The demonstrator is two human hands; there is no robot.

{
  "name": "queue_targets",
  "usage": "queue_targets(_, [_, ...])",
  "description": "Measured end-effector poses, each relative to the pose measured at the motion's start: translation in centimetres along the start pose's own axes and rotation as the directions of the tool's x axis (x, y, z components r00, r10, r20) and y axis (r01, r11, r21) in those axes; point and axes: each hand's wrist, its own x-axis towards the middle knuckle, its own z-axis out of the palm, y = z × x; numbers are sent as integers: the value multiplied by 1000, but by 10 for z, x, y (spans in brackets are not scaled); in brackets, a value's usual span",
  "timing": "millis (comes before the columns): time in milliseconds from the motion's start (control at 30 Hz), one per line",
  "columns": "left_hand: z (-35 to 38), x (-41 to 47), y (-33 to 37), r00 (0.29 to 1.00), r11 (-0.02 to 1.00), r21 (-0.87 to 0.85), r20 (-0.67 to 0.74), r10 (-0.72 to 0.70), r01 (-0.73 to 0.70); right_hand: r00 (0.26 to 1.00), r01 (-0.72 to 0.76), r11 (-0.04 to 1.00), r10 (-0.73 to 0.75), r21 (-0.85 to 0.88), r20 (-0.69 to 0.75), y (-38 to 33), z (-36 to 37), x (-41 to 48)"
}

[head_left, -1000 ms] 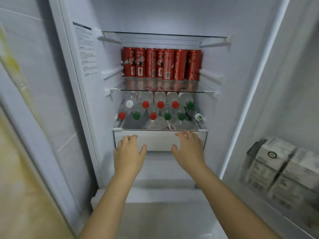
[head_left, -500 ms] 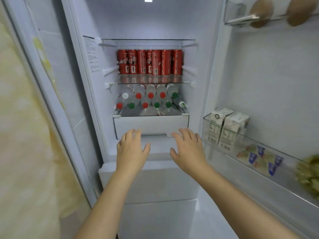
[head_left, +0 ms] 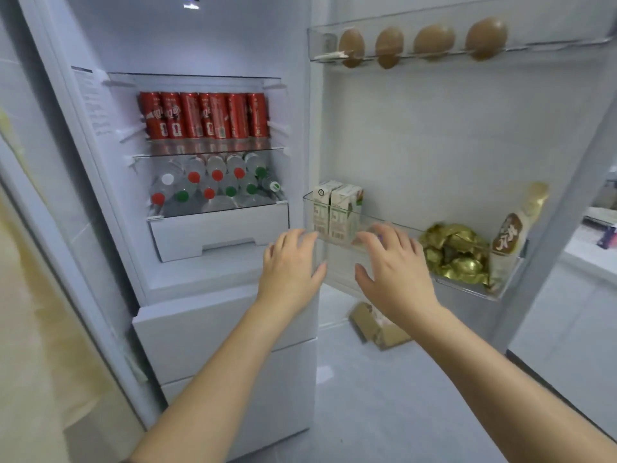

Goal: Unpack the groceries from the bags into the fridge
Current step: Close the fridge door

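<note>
While empty, hands (head_left: 289,262) (head_left: 395,267) before door bin (head_left: 467,286)

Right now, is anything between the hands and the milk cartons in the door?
Only the clear front wall of the door shelf: the milk cartons stand behind it, open from above. Left hand and right hand hold nothing.

Four eggs (head_left: 434,40), seven cans (head_left: 208,115), two cartons (head_left: 345,208)
</note>
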Motion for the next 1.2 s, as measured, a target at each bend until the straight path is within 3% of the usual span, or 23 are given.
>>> queue_targets(133, [8,17,74,983,983,-31,4,183,-183,997,-34,997,28,-72,-73,51,-43,-28])
queue_targets(333, [41,36,158,948,953,-33,101,302,-300,989,-30,997,18,-77,-144,120,-87,-59])
queue_targets(433, [60,33,175,947,958,6,154,283,-287,990,9,995,-23,-98,-142,155,-104,-68])
queue_targets(500, [68,28,178,960,966,10,116,254,-257,988,55,993,-70,-105,-137,177,-111,-71])
queue_targets(767, [62,7,160,983,977,-131,48,175,-168,956,233,936,-270,-264,-113,258,-121,-66])
queue_targets(933, [42,-10,136,992,963,-242,14,124,-117,859,421,802,-502,-423,-97,288,-127,-48])
queue_targets(1200, [4,-41,93,998,849,-527,11,60,-46,581,647,522,-810,-556,-85,263,-147,5])
